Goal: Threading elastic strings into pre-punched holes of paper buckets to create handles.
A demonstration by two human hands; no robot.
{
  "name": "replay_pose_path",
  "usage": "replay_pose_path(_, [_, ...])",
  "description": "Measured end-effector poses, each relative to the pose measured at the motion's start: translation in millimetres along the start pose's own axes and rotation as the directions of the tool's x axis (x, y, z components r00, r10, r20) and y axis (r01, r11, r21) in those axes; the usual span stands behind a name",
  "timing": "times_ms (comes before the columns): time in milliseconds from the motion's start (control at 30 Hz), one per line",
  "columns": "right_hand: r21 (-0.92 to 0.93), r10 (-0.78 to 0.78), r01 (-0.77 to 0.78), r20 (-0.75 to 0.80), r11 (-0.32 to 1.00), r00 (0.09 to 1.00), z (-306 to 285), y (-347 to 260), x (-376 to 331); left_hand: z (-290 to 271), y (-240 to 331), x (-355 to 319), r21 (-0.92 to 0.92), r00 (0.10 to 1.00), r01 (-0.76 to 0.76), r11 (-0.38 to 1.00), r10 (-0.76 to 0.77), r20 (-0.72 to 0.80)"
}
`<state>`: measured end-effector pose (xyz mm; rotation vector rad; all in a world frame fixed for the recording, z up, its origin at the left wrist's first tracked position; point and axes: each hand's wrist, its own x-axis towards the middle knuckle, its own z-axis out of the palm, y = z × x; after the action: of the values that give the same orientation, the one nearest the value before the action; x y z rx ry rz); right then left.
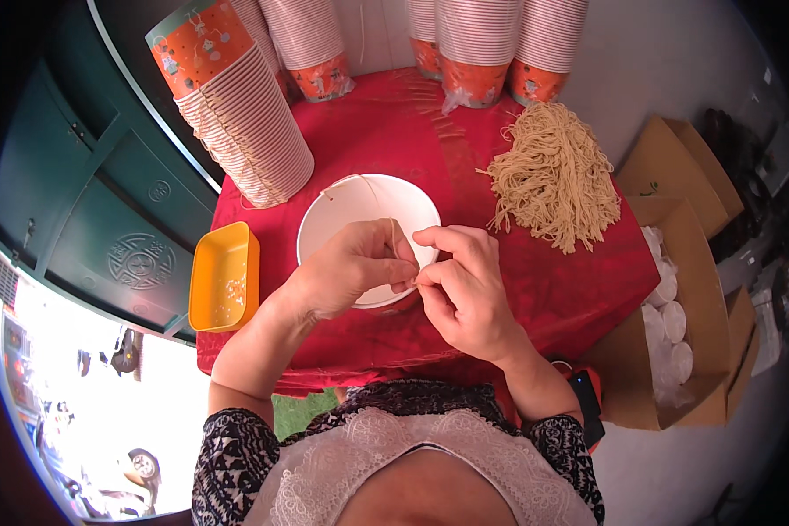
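Both hands meet above a white paper bowl (324, 219) whose open top faces up on the red cloth. My left hand (355, 263) is closed, pinching a thin tan string (394, 230) that loops up above its fingers. Fingertip to fingertip with it, my right hand (469, 289) is closed in a pinch where the string's end seems to be; the fingers largely hide that spot. Another bit of string lies over the bowl's far rim. At the right rests a heap of tan strings (557, 175), apart from my hands.
A tall stack of paper bowls (254, 140) with strings down its side stands at the back left. More wrapped stacks (478, 53) line the back. A yellow tray (203, 272) with small orange and white bits sits left. Cardboard boxes (701, 289) stand beside the table's right edge.
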<state>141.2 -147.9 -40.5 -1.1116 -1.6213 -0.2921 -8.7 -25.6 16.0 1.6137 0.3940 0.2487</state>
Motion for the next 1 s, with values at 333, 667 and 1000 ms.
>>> replay_pose_path(333, [0.100, 0.042, -0.048, 0.052, 0.994, 0.998, -8.3, 5.3, 2.6, -2.6, -3.4, -3.4, -0.089, 0.999, -0.011, 0.996, 0.015, 0.043])
replay_pose_path(667, [-0.023, 0.125, -0.124, 0.039, 0.992, 0.991, 4.1, 18.0, 3.0, 18.1, -20.2, -7.8, 0.617, 0.871, -0.338, 0.711, 0.485, -0.082])
replay_pose_path(1000, [-0.035, 0.156, -0.153, 0.138, 0.988, 0.978, 1.5, 14.4, 6.7, 30.0, -17.4, -12.9, 0.809, 0.788, -0.285, 0.515, 0.607, -0.109])
